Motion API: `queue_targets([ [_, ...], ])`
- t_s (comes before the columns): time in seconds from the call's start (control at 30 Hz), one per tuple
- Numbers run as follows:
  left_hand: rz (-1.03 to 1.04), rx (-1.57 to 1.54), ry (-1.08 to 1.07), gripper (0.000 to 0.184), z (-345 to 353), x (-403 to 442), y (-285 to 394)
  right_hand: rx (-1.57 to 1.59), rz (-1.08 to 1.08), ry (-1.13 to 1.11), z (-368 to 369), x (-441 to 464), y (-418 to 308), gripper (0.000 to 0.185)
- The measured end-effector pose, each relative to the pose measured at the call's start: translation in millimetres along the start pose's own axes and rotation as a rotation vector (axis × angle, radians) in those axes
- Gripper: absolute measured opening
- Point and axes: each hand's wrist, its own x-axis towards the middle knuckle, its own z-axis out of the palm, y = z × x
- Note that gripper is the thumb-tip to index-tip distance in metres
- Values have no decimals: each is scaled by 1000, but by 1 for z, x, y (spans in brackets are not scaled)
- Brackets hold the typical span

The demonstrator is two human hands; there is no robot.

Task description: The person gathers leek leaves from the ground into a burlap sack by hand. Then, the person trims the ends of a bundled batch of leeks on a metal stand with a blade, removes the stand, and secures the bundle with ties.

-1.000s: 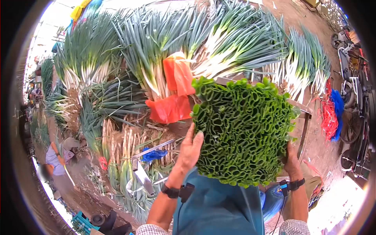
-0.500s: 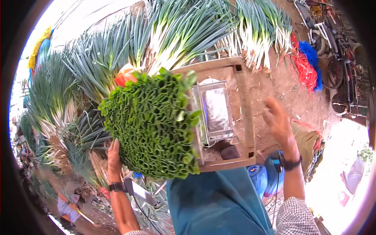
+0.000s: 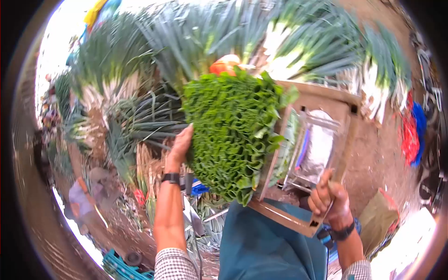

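Green bundle (image 3: 228, 135), left hand (image 3: 180, 143) at edge

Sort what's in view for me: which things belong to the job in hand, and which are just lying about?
Seemingly in the job:
- bundle of green leaves, left hand against its side
- frame, right hand at its edge

Apparently lying about:
- spring onions
- orange bag
- red strings
- green-blue crate

Your left forearm (image 3: 168, 217) is stretched forward, and the grip of your left hand (image 3: 180, 147) is flat, palm turned inward. Your right hand (image 3: 330, 198) is nearer your body, fingers (image 3: 318, 200) curled, its forearm (image 3: 351, 247) slanting inward.
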Motion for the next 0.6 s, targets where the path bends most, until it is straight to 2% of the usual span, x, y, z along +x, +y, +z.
queue_targets([
  [0.07, 111, -59, 6, 50, -13, 15, -20, -14, 36, 21, 15, 10, 26, 18],
  [0.13, 118, -93, -20, 50, -17, 51, -64, -17, 68, 76, 25, 16, 42, 18],
  [0.23, 186, -105, 30, 54, -25, 69, -86, -41, 104, 132, 44, 40, 69, 15],
  [0.37, 158, -162, 59, 54, -45, 110, -121, -44, 113, 174, 76, 92, 110, 13],
  [0.4, 80, -136, 44, 54, -51, 134, -145, -32, 109, 174, 81, 104, 118, 13],
  [0.47, 37, -297, -36, 53, -57, 139, -149, -18, 96, 141, 88, 125, 134, 12],
  [0.5, 95, -309, -51, 53, -62, 136, -144, -20, 71, 119, 89, 136, 143, 13],
  [0.53, 69, -235, -44, 53, -71, 134, -143, 14, 73, 144, 94, 147, 151, 14],
  [0.6, 189, -35, 85, 52, -89, 104, -119, 1, 61, 153, 99, 169, 170, 16],
])
